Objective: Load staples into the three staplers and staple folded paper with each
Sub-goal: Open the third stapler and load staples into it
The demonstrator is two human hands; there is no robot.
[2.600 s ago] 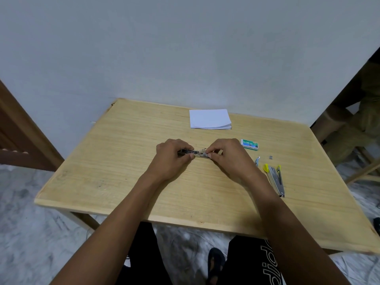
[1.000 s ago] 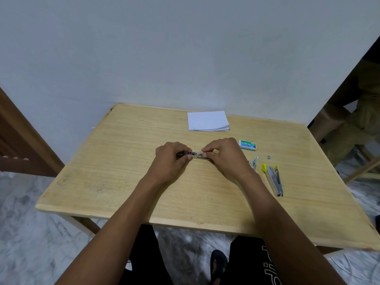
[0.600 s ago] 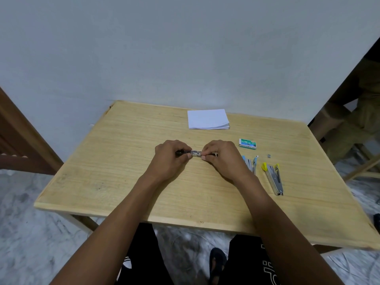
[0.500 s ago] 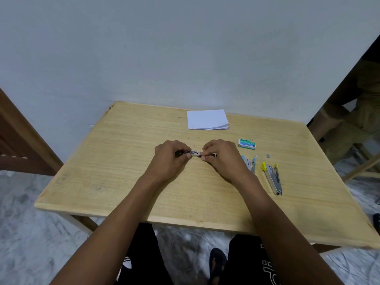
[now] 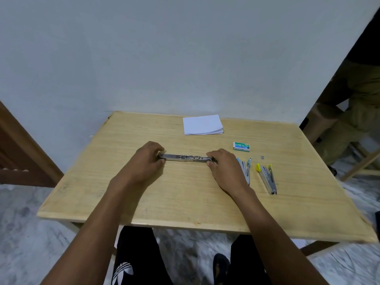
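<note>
The loading step looks in hand: the left hand point(image 5: 147, 161) and right hand point(image 5: 223, 168) each pinch an end of the stapler point(image 5: 185, 157), swung open flat just left of the staple box point(image 5: 241, 146), so next comes fetching staples.

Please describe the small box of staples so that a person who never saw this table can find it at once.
On the wooden table, look right of centre, nearer than the white paper stack. The staple box lies flat there, beyond the blue stapler and yellow stapler. It is the only green-and-white cardboard packet.
</note>
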